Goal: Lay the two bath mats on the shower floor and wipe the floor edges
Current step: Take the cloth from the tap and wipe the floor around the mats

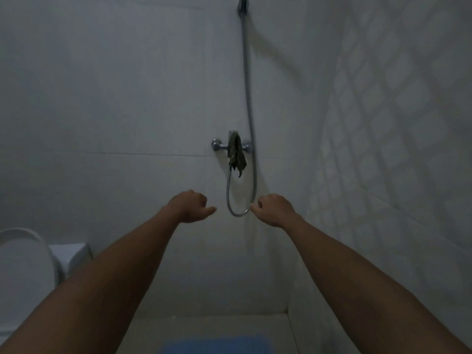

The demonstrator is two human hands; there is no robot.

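- Blue bath mat point(217, 344) lies flat on the pale shower floor point(204, 325), low down between the two outstretched forearms and well below both hands; only its far part shows, and no second mat can be made out.
- Left hand point(190, 206) is raised in front of the tiled wall point(115, 98), fingers curled in loosely with the thumb sticking out to its right; it holds nothing.
- Right hand point(273, 209) is up at the same height, just to the right of the left hand, fingers curled under and gripping nothing; whether its fingertips touch the hose cannot be told.
- Between the two hands hangs the bottom loop of the metal shower hose point(249, 98), closer to the right hand, its lowest curve just beside that hand's knuckles.
- Above both hands, the chrome mixer tap point(222, 145) sticks out from the wall, with a dark green cloth point(237, 155) draped over it and hanging down towards the hose loop.
- The hose runs up from the loop, well above the right hand, to a wall bracket point(242, 5) at the top edge.
- Far to the left of the left hand and below it stands a white toilet point(23, 264) with its lid up and the cistern point(70, 256) behind.
- To the right of the right hand, the side wall point(396, 123) carries a faint lattice of light patches.
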